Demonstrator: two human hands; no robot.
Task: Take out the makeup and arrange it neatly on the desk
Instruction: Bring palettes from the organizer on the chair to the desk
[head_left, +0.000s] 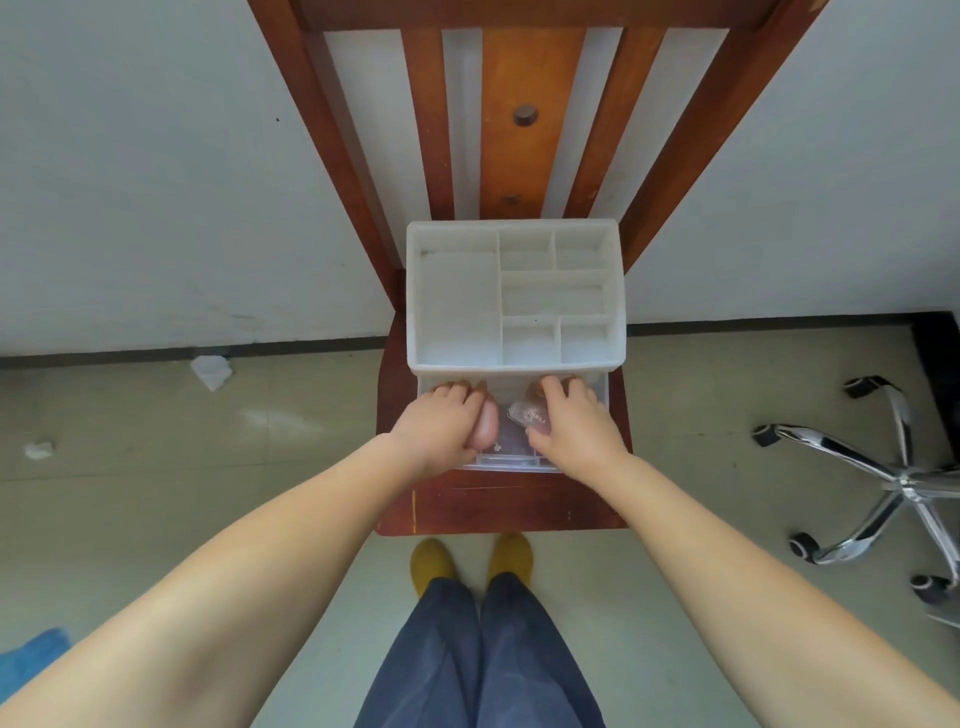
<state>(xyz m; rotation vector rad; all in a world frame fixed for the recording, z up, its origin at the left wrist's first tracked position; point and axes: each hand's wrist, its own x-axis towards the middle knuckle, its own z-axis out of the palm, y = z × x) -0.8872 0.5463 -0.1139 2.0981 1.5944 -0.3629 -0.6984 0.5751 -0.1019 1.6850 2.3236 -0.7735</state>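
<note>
A white makeup organizer (457, 301) with several empty top compartments stands on a brown wooden chair seat (498, 506). Its clear drawer (511, 460) is pulled out toward me. My left hand (441, 426) reaches into the drawer's left side, fingers curled round a pinkish, egg-shaped sponge (487, 428). My right hand (576, 423) reaches into the right side and holds a small clear plastic case (527, 413) with printed lettering. The rest of the drawer's contents are hidden under my hands.
The chair's slatted back (524, 130) rises behind the organizer against a white wall. A chrome office-chair base (893, 483) stands on the floor to the right. Crumpled paper (210, 370) lies near the left baseboard. My legs and yellow slippers (431, 564) are below the seat.
</note>
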